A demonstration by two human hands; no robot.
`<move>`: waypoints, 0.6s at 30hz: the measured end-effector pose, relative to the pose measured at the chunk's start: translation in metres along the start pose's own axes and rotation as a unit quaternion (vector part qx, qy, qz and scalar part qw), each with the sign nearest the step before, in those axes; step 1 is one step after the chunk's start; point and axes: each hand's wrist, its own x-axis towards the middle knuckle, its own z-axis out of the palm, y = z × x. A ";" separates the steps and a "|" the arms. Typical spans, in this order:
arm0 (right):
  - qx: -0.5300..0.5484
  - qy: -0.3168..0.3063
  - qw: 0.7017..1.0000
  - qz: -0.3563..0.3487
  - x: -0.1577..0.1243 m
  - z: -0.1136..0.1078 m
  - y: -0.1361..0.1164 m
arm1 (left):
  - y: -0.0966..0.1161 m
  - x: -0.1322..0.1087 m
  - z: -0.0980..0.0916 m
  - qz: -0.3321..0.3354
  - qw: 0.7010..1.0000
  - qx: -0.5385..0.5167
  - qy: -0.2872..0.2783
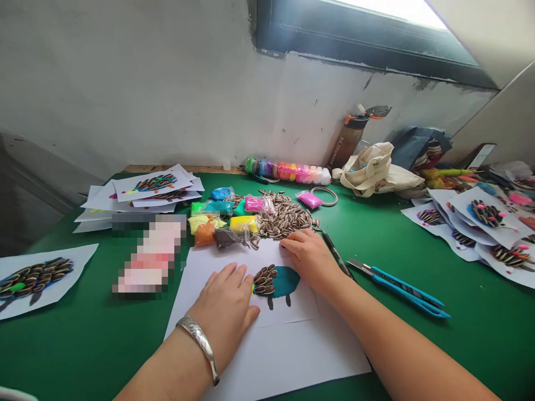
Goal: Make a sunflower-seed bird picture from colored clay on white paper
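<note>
Left forearm [167,373]: bare, coming in from the bottom edge, a silver bangle [199,348] round the wrist;
Left hand [223,312]: open and flat, palm down on the paper, fingers lightly parted, holding nothing;
Right hand [309,259]: open and flat, palm down across the paper's top edge, fingers close together, holding nothing;
Work sheet: a white paper sheet [288,312] lying on a larger white sheet [292,356], between both hands;
Picture: a teal clay shape [284,281] with two dark legs [270,302] beneath it;
Seed cover: striped sunflower seeds [264,280] in overlapping rows on the left end of the teal; its right part remains bare;
Just beyond: a loose seed pile [284,220] and clay packets [217,223] in several colours;
Beside the right hand: a dark pen [334,253], then a blue utility knife [397,289];
Further out: seed-covered pictures at left [33,284] and right [487,217], a stack [150,186] behind, all on a green table [104,345];
Back edge: a row of clay tubs [288,172], a cloth bag [376,170];
</note>
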 end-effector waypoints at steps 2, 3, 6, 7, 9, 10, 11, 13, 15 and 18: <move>-0.041 -0.017 0.999 -0.001 0.000 -0.003 -0.003 | 0.001 0.000 -0.003 -0.002 1.000 0.005 -0.005; -0.061 -0.023 0.998 -0.001 0.000 -0.004 -0.005 | 0.001 0.000 -0.003 -0.003 1.000 0.006 -0.006; -0.102 -0.022 0.995 -0.002 -0.001 -0.006 -0.008 | 0.000 0.000 -0.001 -0.003 1.000 0.004 0.005; -0.110 -0.020 0.994 -0.004 -0.001 -0.006 -0.008 | -0.001 0.000 0.000 -0.001 1.000 0.003 0.011; -0.120 -0.025 0.992 -0.010 -0.002 -0.007 -0.009 | -0.002 0.000 0.004 0.000 1.000 0.002 0.025; -0.124 -0.031 0.992 -0.013 -0.002 -0.008 -0.009 | -0.003 0.000 0.006 0.001 1.000 0.003 0.031; -0.128 -0.040 0.991 -0.017 -0.002 -0.009 -0.010 | -0.003 0.000 0.007 0.002 0.999 0.005 0.036; -0.136 -0.056 0.989 -0.021 -0.004 -0.011 -0.012 | -0.002 0.000 0.007 0.003 0.999 0.006 0.039; -0.140 -0.067 0.987 -0.024 -0.005 -0.014 -0.014 | -0.001 0.000 0.005 0.001 1.000 0.005 0.028; -0.146 -0.081 0.985 -0.029 -0.007 -0.018 -0.017 | 0.001 0.000 0.000 -0.002 1.000 0.007 0.001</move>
